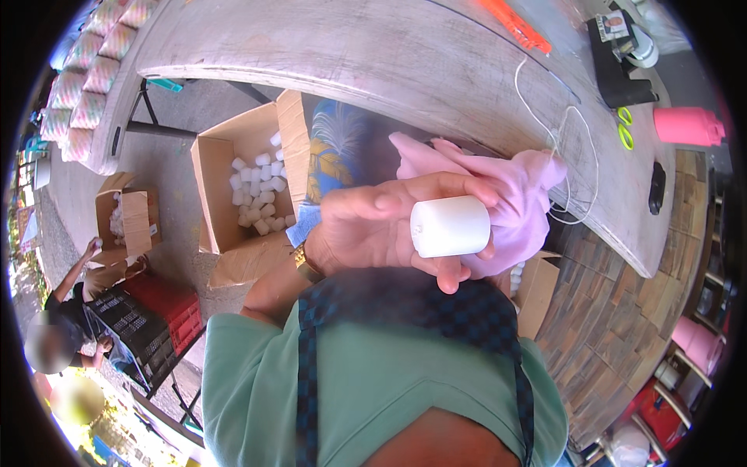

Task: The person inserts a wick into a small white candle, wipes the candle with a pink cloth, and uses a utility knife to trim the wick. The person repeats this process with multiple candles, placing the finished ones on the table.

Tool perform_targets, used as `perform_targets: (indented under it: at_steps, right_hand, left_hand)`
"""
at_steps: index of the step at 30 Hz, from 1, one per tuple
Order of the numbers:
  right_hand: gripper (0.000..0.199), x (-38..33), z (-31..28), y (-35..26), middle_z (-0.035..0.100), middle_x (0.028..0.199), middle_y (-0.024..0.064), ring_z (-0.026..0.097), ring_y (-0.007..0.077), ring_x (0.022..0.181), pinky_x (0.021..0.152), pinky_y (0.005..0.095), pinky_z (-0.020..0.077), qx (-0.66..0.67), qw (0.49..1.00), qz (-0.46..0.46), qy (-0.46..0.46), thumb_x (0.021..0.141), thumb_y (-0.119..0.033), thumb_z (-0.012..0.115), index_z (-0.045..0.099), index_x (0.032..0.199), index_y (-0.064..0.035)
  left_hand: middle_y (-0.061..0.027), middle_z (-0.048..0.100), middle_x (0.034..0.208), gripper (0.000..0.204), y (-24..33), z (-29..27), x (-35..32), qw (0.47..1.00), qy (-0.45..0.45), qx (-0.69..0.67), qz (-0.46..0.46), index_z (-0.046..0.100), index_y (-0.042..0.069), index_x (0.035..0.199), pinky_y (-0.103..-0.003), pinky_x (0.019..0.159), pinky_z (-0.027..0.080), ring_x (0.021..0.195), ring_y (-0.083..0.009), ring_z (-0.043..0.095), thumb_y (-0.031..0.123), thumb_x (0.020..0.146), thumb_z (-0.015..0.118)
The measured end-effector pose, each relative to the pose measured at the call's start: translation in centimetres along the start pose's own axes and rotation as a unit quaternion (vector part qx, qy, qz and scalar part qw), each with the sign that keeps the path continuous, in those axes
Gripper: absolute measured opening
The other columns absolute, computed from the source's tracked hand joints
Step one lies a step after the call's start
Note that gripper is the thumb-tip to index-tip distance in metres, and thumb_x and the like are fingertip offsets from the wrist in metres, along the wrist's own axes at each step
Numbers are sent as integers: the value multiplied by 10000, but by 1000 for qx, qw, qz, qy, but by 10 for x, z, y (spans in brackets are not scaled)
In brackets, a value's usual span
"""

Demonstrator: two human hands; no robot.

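A short white cylinder [455, 226], with a small nub on its left end face, lies on its side in the left hand [408, 229], whose fingers are clamped on it from above and below, the palm turned toward the viewer. The right hand is out of sight, perhaps beneath the pink cloth [521, 210] bunched just beyond the cylinder's right end; whether it is apart or together cannot be told. The cylinder's smooth side could roll from the fingertips if the grip slackens, and a fall to the floor might dent its rim; a careless rub of the cloth could bend or snap the nub. To the left, an open cardboard box [214, 167] holds many similar pieces, with a smaller box [137, 218] beyond it. Farther forward stretches the grey surface [350, 54], bearing a loose white cord [597, 162], which could catch the cloth if the latter is pulled across it. At far right stand out lime-green scissor handles [626, 138] and a pink bottle [689, 126].
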State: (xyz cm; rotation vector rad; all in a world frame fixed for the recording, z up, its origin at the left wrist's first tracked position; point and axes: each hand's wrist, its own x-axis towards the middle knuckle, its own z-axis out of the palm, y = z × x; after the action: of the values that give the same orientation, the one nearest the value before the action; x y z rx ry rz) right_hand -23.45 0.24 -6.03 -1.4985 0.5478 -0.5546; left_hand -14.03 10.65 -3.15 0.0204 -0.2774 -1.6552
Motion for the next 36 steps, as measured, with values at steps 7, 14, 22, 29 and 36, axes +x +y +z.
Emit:
perform_targets:
  at_steps: [7,14,22,29,36]
  right_hand:
    - [279,4,-40,-15,619,963,127,611,231,781,636,324,524,-5,1000,16,-19,920,-172,578,562,1138,3]
    - [279,7,-47,-22,618,956,126,611,229,771,628,323,523,-15,999,16,-32,918,-172,580,560,1134,4]
    - [279,9,-36,-21,617,948,126,610,228,760,619,321,521,-25,999,14,-15,916,-172,583,559,1130,5]
    - [279,11,-35,-23,617,941,125,610,226,750,612,320,520,-33,999,9,1,913,-173,586,558,1127,5]
    - [279,6,-36,-22,616,934,124,609,225,740,604,319,518,-32,999,17,-8,911,-173,589,556,1123,6]
  left_hand:
    - [-306,577,1036,794,-9,-2,-5,999,-4,38,-8,335,-83,1355,-403,841,534,741,-322,698,296,758,696]
    - [-171,620,961,690,-6,9,-14,993,5,108,-48,445,-57,1298,-334,728,542,762,-239,673,339,788,689]
    - [-204,632,964,799,-4,4,-15,995,8,91,-27,396,-112,1313,-380,821,539,737,-270,687,301,714,727]
    - [-206,632,966,824,3,7,-20,987,63,144,-44,395,-101,1324,-389,1010,453,744,-258,674,279,675,731]
    - [-221,624,971,811,7,10,-17,984,70,160,-42,446,-120,1273,-432,1026,440,794,-254,664,287,640,748]
